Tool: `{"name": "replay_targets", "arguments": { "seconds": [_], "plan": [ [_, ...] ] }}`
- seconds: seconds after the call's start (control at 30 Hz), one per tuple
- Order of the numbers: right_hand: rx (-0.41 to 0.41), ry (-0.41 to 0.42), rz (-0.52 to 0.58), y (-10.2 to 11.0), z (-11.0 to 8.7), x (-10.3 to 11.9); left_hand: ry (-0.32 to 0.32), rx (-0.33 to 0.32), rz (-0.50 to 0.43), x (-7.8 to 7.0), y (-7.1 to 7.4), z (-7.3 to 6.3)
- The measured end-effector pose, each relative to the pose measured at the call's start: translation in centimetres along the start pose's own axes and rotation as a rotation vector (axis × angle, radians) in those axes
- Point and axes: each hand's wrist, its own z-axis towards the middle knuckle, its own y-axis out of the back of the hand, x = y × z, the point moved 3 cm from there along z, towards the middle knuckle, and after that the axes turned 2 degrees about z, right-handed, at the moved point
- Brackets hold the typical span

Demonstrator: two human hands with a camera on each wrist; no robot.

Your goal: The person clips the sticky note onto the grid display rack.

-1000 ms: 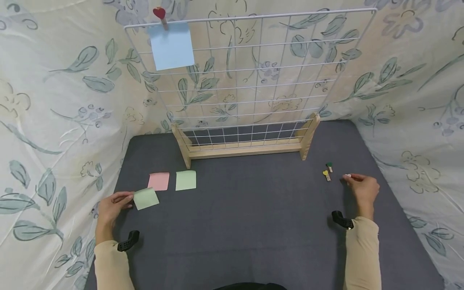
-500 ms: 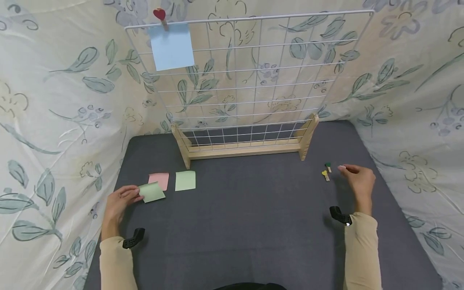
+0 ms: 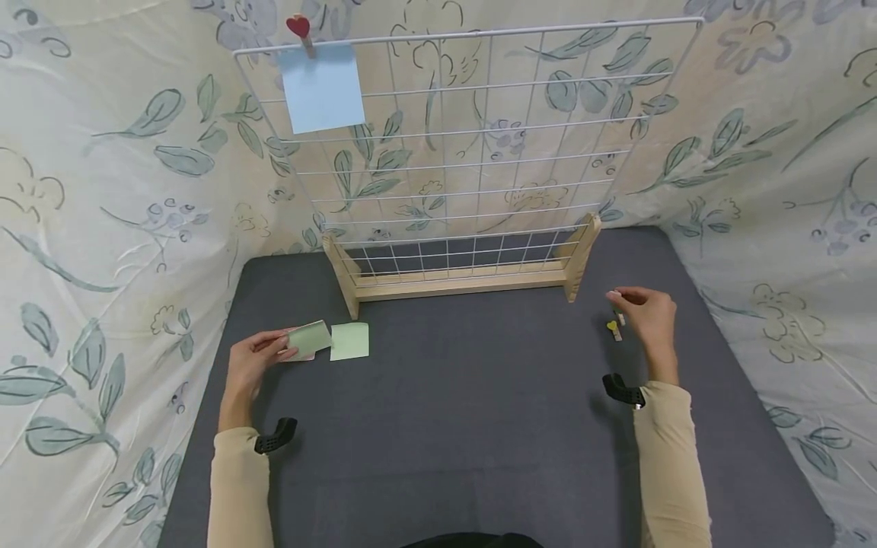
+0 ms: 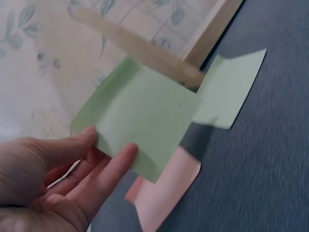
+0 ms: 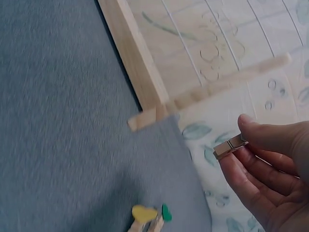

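Observation:
My left hand (image 3: 255,369) pinches a green sticky note (image 4: 140,116) by one edge, held above the table. Beneath it a pink sticky note (image 4: 169,186) lies mostly covered in the head view. A second green sticky note (image 3: 349,340) lies just to the right. In my right hand (image 3: 649,323) a small wooden clothespin (image 5: 229,146) is pinched between thumb and fingers, in the air. Below that hand, two clothespins lie on the table, one with a yellow heart (image 5: 144,212) and one with a green top (image 5: 166,212).
A white wire grid (image 3: 441,165) in a wooden stand (image 3: 466,286) rises at the back of the dark table (image 3: 452,426). On its top left, a red-heart clothespin (image 3: 299,29) holds a blue sheet (image 3: 322,90). Flower-patterned cloth (image 3: 123,228) hangs around the table.
My left hand has moved right and away from me with the green sticky note, now over the pink one. My right hand has shifted left and farther forward with its clothespin.

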Motion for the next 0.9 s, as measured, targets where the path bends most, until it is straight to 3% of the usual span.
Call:
{"name": "replay_targets", "arguments": {
  "seconds": [0.3, 0.67, 0.9],
  "plan": [
    [0.070, 0.103, -0.020, -2.4, -0.3, 4.0, -0.025, -0.040, 0.025, -1.5, -2.8, 1.1],
    [0.101, 0.175, -0.012, -4.8, -0.2, 6.8, -0.064, -0.007, 0.110, -2.6, -6.9, 2.0],
    [0.111, 0.198, 0.004, -6.0, 0.0, 8.4, -0.103, 0.030, 0.031, -3.6, -9.7, 2.4]
  ]
}}
